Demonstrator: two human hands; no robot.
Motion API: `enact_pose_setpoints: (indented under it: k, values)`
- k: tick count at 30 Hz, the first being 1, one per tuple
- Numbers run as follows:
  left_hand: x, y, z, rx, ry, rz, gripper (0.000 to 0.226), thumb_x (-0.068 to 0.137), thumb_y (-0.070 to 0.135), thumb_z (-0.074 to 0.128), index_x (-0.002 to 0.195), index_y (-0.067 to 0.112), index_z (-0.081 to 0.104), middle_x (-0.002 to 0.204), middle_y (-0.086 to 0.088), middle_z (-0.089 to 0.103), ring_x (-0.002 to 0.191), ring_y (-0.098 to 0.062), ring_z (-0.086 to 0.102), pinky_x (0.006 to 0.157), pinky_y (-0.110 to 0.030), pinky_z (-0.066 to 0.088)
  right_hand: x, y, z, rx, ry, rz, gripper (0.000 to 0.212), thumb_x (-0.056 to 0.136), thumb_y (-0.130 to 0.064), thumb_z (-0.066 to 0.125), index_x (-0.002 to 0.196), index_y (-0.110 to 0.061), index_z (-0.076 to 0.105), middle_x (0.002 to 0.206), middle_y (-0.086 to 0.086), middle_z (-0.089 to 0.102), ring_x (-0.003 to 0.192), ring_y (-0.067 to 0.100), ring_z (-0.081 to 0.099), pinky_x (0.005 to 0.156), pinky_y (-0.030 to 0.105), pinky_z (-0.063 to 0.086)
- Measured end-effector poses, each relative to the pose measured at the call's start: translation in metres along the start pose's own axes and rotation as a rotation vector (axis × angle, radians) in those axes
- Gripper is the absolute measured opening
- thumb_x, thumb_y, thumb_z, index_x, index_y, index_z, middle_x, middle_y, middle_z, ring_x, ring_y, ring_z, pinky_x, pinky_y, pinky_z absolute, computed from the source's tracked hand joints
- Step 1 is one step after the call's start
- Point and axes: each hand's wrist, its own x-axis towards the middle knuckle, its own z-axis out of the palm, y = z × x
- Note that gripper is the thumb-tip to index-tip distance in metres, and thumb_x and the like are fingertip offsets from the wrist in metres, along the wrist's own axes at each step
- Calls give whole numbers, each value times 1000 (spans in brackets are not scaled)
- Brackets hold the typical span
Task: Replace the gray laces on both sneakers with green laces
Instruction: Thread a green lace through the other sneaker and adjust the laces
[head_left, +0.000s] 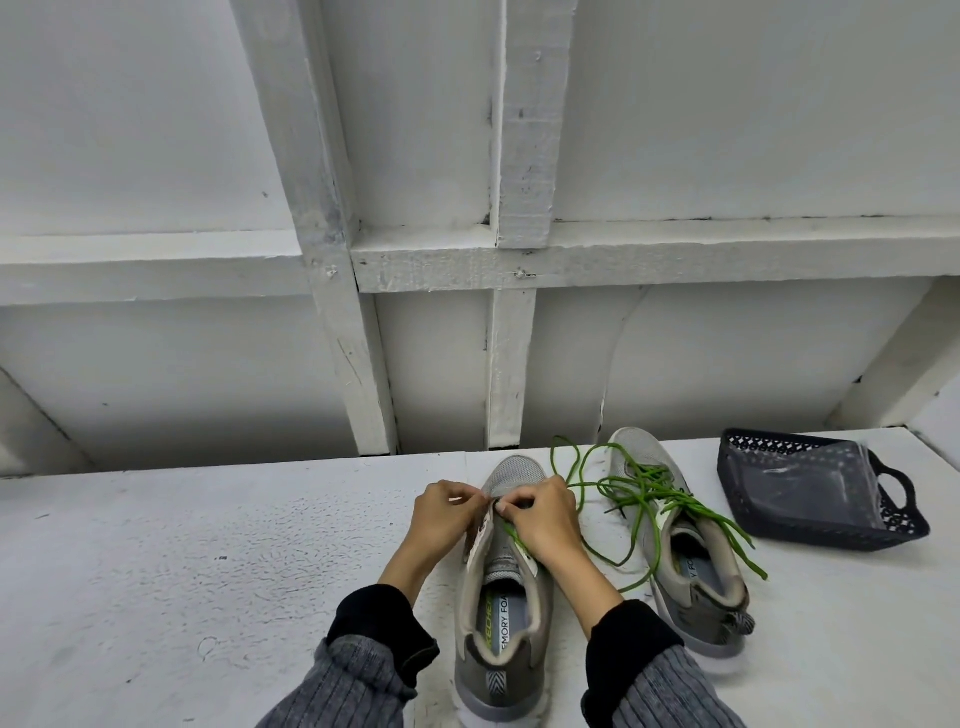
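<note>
Two gray sneakers stand on the white table, toes pointing away from me. Both my hands work at the lowest eyelets of the near sneaker. My left hand pinches its left eyelet flap. My right hand pinches a green lace at the same spot. That lace trails right in a loop across the table. The right sneaker carries a green lace threaded through it, with loose ends spilling over its side. No gray laces are visible.
A dark plastic basket holding a clear plastic bag sits at the right of the table. A white wall with wooden battens rises just behind the table's far edge. The bare white tabletop stretches to the left.
</note>
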Motion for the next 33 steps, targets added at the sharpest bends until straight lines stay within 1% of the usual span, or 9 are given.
enact_pose_setpoints:
  k: [3,9,12,16,19,22,27,30,33]
  values:
    - [1,-5,4,-28,66,17,12,83,28,74,81,16,76,73,5,72,70,-6,64,66,-16,47,-2,0,-4,45,-16,-30,3,79,-23,77,81,-23,78,100,4,56,96,16,54,83,23,44]
    - [7,-11,12,95,117,55,12,95,25,58,83,23,58,94,-2,65,89,-26,65,81,-40,50,-3,4,-20,240,-42,16,6,89,-17,65,87,-13,70,84,-1,65,74,4,56,62,10,40]
    - [10,1,-1,-252,269,10,14,103,12,39,93,11,49,99,-8,62,95,-31,64,79,-44,54,-8,6,-29,310,-36,41,17,97,-21,54,93,-10,65,88,0,65,77,7,55,61,8,38]
    - [13,18,-41,-799,530,-128,22,106,13,25,98,5,43,88,-16,53,70,-20,57,62,-30,55,-19,10,-26,385,54,48,14,98,-24,50,93,-18,63,96,2,65,90,18,61,76,26,46]
    - [5,13,-50,-437,496,-12,17,105,22,30,102,14,44,78,-3,49,66,-16,45,57,-26,40,-29,8,-23,420,156,81,7,95,-17,56,101,-17,59,109,5,61,91,15,60,78,25,44]
    - [2,-8,-38,94,235,212,15,101,30,44,95,21,53,78,4,58,73,-17,50,63,-30,39,-41,2,-20,423,245,147,18,89,-8,60,105,-12,54,115,8,54,83,10,57,76,23,41]
    - [-4,-12,-18,557,64,297,19,92,44,58,94,28,69,93,8,69,99,-17,45,83,-35,40,-47,-9,-19,262,113,291,40,80,-32,71,105,-13,46,120,9,44,114,28,46,94,34,38]
    - [-1,-11,-16,489,76,212,19,94,41,56,79,32,62,91,7,69,98,-24,50,81,-35,40,-45,-12,-20,264,34,353,48,76,-33,71,108,-8,45,123,12,42,115,31,47,95,36,41]
    - [-1,-2,-23,-33,159,116,22,99,29,50,78,25,55,88,5,64,96,-23,57,78,-33,40,-45,-15,-16,296,70,357,42,76,-29,70,105,-9,49,118,10,43,112,30,48,93,34,41]
